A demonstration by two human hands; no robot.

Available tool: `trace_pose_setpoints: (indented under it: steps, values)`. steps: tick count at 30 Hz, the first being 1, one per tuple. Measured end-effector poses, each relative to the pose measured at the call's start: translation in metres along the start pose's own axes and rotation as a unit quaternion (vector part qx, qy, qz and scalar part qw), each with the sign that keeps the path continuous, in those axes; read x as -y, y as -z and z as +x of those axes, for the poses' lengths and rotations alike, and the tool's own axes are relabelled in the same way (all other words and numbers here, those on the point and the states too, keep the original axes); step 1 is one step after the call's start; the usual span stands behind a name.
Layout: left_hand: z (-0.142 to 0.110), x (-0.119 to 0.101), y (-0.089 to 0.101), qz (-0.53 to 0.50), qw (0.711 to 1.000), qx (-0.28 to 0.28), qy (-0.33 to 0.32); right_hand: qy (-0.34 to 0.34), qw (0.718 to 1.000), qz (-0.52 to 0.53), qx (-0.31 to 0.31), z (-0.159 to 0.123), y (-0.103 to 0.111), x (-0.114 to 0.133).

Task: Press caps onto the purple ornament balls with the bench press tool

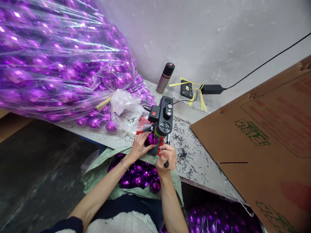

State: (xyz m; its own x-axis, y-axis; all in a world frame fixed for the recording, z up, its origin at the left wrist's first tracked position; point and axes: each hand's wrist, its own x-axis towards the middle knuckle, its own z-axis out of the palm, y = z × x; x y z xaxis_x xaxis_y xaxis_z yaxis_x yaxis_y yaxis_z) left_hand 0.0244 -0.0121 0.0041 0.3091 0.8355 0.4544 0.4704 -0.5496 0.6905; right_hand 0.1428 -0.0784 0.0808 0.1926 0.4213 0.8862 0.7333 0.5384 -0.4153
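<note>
My left hand (139, 144) is closed on a shiny purple ball (152, 139) and holds it under a small black machine (162, 116) with a red switch and a speaker grille. My right hand (166, 157) is wrapped round the machine's black lever handle (167, 142), just right of the ball. Red card pieces (143, 123) lie beside and under the machine. On my lap a green sack (97, 171) holds several more purple balls (139, 176).
A big clear plastic bag of purple balls (58, 61) fills the upper left of the white table (194, 155), which is strewn with dark wire bits. A bottle (165, 77), a phone (186, 89) and a power adapter (212, 89) stand at the back. A cardboard box (267, 136) is on the right.
</note>
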Motion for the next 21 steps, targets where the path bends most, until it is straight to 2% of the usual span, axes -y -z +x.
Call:
trace_pose_setpoints:
  steps: [13,21]
  values:
    - [-0.001,0.005,-0.004,-0.025,1.000,-0.002,0.001,-0.005,0.999,0.006,-0.037,-0.010,-0.009,-0.006]
    - [0.003,0.006,-0.002,-0.045,0.999,0.017,0.002,-0.035,0.998,0.029,-0.046,-0.011,-0.013,-0.003]
